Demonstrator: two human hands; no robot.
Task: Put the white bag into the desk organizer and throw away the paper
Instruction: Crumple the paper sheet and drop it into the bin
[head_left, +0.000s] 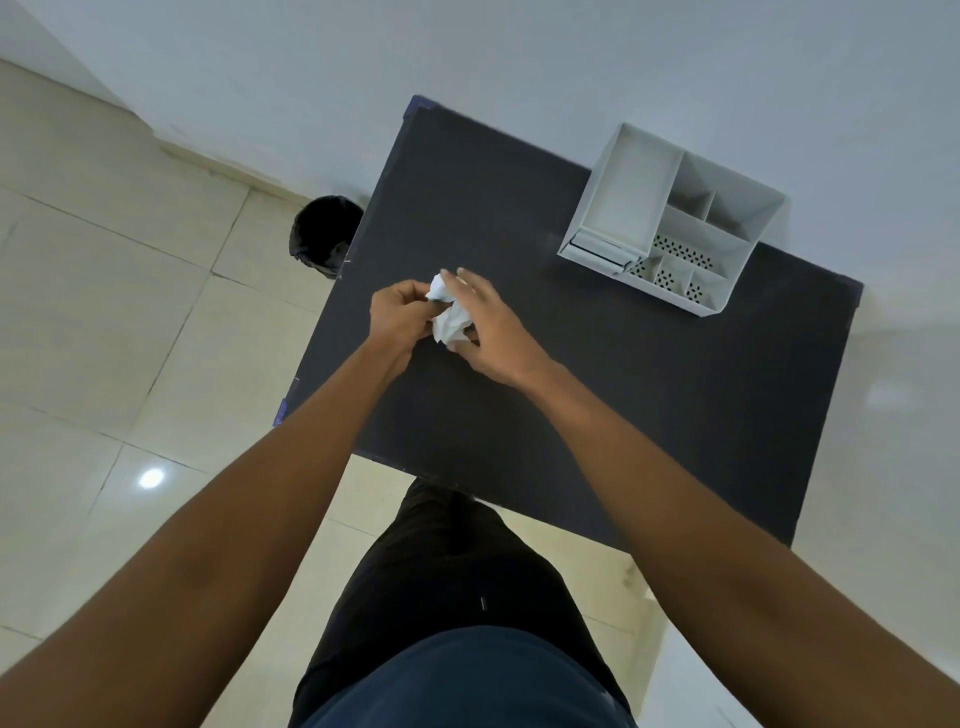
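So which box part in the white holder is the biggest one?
The long compartment on the left side of the desk organizer, nearest the bin. It runs almost the organizer's whole depth with a plain floor; the others are small, and some have dotted floors.

Bare dark table (597, 395) lies open on every side of the hands. Up and to the right of the right hand (488, 332), the desk organizer (670, 218) stands against the wall. Beyond the left hand (402, 317), past the table edge, stands a black bin (324, 234).
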